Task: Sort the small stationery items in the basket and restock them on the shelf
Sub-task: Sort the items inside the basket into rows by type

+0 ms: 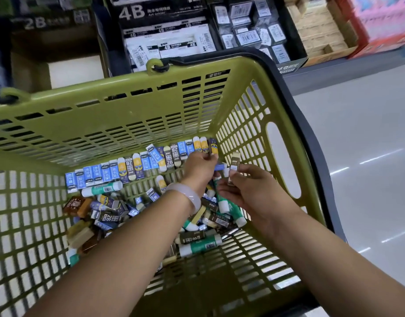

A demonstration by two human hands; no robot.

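Green slotted basket (133, 106) holding erasers lining its far wall (137, 164), glue sticks (200, 244) lying loose, left hand (200, 167) grip pinching a blue eraser (219, 167), right hand (249, 188) grip pinching a brown eraser (234, 167), near corner lying open.

Loose erasers (110, 216) crowd the basket (128, 106) floor; top open.

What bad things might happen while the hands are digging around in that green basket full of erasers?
The left hand, reaching to the far wall, might knock over the neat row of erasers lined up there. The right hand only pinches the brown eraser by its fingertips, so it may slip back into the loose pile. Small erasers might also slide out through the basket slots.
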